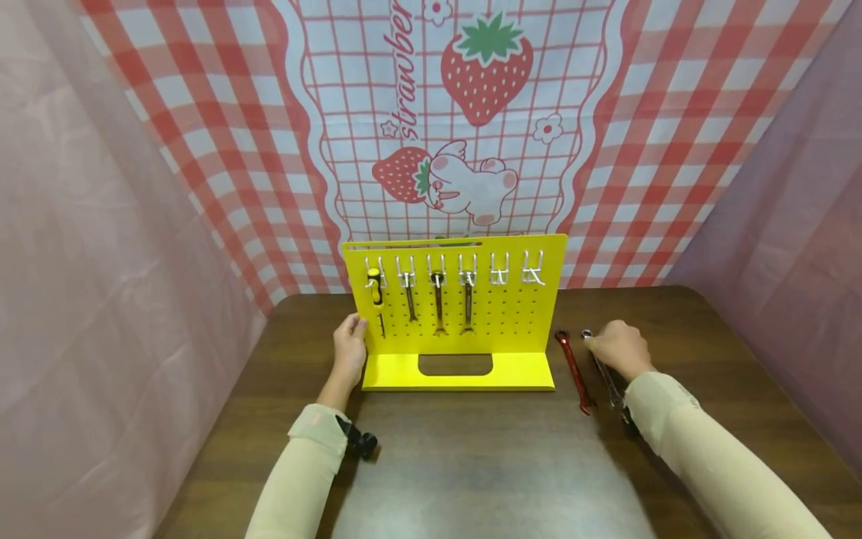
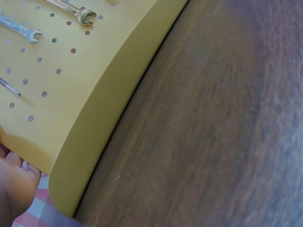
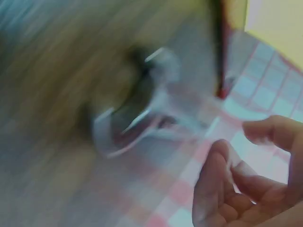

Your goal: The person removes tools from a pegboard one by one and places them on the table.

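Observation:
My left hand (image 1: 349, 346) grips the left edge of a yellow pegboard stand (image 1: 515, 314), its fingers partly hidden behind the panel. To the right of the stand, my right hand (image 1: 621, 348) pinches a silver combination wrench (image 1: 609, 385) near its ring end, between thumb and index finger. In the right wrist view the wrench's open end (image 3: 137, 109) looms large and blurred. A red combination wrench (image 1: 574, 370) lies on the table between the stand and the right hand. On the pegboard hang a yellow-and-black screwdriver (image 1: 376, 288) and three metal wrenches (image 1: 440, 303).
White wire hooks (image 1: 499, 269) run in a row along the upper panel. The stand sits on a brown wooden table (image 1: 471, 464). Behind it hangs a red-and-white strawberry cloth (image 1: 488, 82), with pale curtains (image 1: 121, 299) at the sides.

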Available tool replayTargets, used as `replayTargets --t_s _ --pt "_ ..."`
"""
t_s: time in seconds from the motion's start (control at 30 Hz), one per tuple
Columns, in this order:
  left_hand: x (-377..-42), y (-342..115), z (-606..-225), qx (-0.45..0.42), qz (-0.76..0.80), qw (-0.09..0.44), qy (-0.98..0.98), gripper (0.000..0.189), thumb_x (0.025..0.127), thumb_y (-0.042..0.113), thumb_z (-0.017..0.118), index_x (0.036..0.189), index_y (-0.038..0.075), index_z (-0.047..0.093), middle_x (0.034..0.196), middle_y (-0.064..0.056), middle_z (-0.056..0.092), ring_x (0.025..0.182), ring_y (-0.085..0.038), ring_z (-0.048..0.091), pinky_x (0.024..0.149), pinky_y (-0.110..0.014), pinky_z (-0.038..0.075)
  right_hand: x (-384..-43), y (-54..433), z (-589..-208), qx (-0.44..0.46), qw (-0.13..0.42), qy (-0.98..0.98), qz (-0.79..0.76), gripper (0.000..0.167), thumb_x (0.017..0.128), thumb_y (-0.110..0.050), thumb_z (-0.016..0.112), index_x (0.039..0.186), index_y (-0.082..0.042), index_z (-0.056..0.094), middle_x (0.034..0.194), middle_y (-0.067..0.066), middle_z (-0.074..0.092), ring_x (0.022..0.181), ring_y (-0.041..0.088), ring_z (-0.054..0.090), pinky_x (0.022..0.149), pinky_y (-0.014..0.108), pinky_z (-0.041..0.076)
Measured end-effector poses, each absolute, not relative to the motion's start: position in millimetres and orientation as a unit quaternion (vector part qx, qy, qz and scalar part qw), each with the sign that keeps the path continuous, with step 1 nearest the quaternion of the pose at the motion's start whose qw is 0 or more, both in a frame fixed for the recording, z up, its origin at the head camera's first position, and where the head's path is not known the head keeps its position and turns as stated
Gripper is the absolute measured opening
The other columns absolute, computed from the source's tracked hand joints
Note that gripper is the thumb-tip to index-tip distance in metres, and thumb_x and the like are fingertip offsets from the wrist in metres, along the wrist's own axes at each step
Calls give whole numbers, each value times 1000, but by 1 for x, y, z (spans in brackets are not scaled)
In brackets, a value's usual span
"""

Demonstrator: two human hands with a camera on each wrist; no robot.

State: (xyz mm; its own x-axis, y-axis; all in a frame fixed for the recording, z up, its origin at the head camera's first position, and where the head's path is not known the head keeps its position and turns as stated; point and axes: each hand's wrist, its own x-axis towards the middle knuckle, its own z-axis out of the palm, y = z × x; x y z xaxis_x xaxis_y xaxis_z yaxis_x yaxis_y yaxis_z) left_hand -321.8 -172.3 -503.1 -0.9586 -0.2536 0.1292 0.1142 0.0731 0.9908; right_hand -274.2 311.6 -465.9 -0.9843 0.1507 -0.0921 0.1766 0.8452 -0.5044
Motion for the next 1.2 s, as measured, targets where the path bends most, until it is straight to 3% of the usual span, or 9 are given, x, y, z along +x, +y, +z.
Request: replayTargets --t_s 0.13,0.23,0.47,0.6,0.73,0.83,0.97,1.2 --pt "-320 -172 -504 54 -677 132 -722 27 107 12 48 121 -5 64 110 -19 62 99 -26 53 89 -39 44 -270 284 -465 49 -67 949 -305 27 92 -25 59 92 -1 71 81 12 66 64 24 55 53 35 43" --pt "-318 -172 -505 56 -676 134 -722 27 107 11 49 121 -6 64 108 -17 62 98 -24 52 87 -36 44 -269 261 -462 6 -113 928 -356 30 96 -18 58 114 1 71 101 17 71 76 26 60 64 36 48" --pt "-317 -173 -507 53 -680 129 -720 27 107 11 50 121 -7 64 101 -10 60 94 -20 50 80 -29 44 -261 228 -448 48 -116 861 -492 46 99 -14 56 140 6 53 111 21 71 91 33 70 63 23 53" --pt "-319 -173 -505 53 -683 131 -717 27 107 12 49 121 -5 64 100 -11 60 92 -21 50 79 -29 43 -257 218 -447 66 -136 810 -567 39 101 -11 56 136 6 56 112 23 71 93 33 72 64 23 56" --pt "-319 -173 -502 55 -686 130 -714 28 107 13 49 122 -5 64 104 -14 61 95 -23 51 82 -31 44 -258 205 -451 39 -192 753 -629 16 98 -3 60 111 6 61 106 28 69 82 21 73 66 24 57" --pt "-319 -173 -503 58 -684 125 -716 28 107 13 49 122 -6 64 104 -13 61 95 -23 50 83 -32 43 -260 195 -452 12 -196 735 -648 9 97 1 61 102 8 63 105 30 69 81 14 71 67 22 55" --pt "-318 -173 -503 58 -684 123 -716 27 107 12 49 121 -6 64 100 -11 60 93 -23 49 81 -33 43 -265 183 -452 -18 -165 747 -644 15 97 -1 63 107 9 68 108 26 70 87 12 69 71 20 55" --pt "-319 -172 -502 51 -685 129 -715 27 107 13 48 119 -6 64 94 -7 58 89 -21 48 79 -32 43 -274 163 -448 -55 -110 749 -651 24 99 -5 63 121 5 66 118 22 68 106 28 66 80 21 55"
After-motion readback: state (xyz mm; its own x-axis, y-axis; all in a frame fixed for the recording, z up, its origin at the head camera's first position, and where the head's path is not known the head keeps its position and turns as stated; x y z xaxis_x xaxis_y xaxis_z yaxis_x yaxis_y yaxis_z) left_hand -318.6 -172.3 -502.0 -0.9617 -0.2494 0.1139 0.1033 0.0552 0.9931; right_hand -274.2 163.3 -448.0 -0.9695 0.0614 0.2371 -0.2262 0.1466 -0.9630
